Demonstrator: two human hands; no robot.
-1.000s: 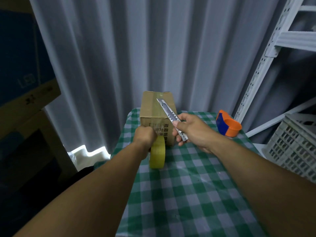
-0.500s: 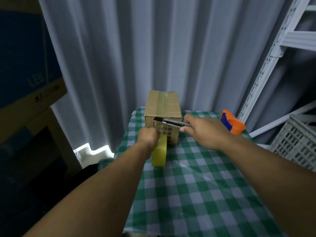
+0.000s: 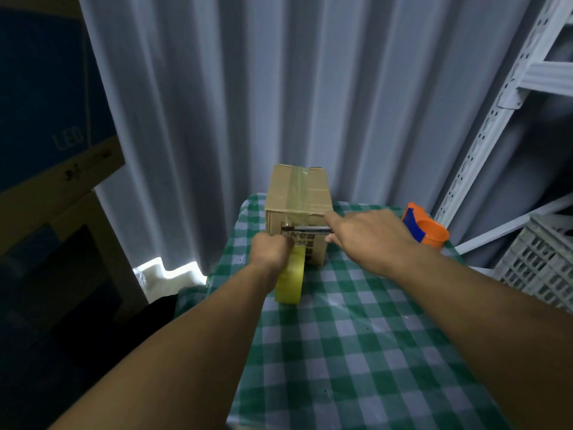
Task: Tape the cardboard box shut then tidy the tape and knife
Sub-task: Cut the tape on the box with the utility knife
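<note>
A small cardboard box [image 3: 313, 193] stands at the far end of the checked table [image 3: 356, 352], with a strip of clear tape running over its top and down the near face. My left hand [image 3: 269, 249] grips a yellowish tape roll [image 3: 291, 280] held on edge just in front of the box. My right hand [image 3: 366, 234] holds a metal utility knife [image 3: 310, 228] level across the box's near face, its tip pointing left toward the tape just above the roll.
An orange and blue tape dispenser [image 3: 426, 229] sits at the table's far right. A white slotted metal rack [image 3: 496, 119] and a grey plastic crate [image 3: 539, 262] stand to the right. Grey curtains hang behind; large cartons are stacked at left.
My right hand swung the knife from pointing up over the box to lying level against its near face. The left hand and roll stayed almost still.
</note>
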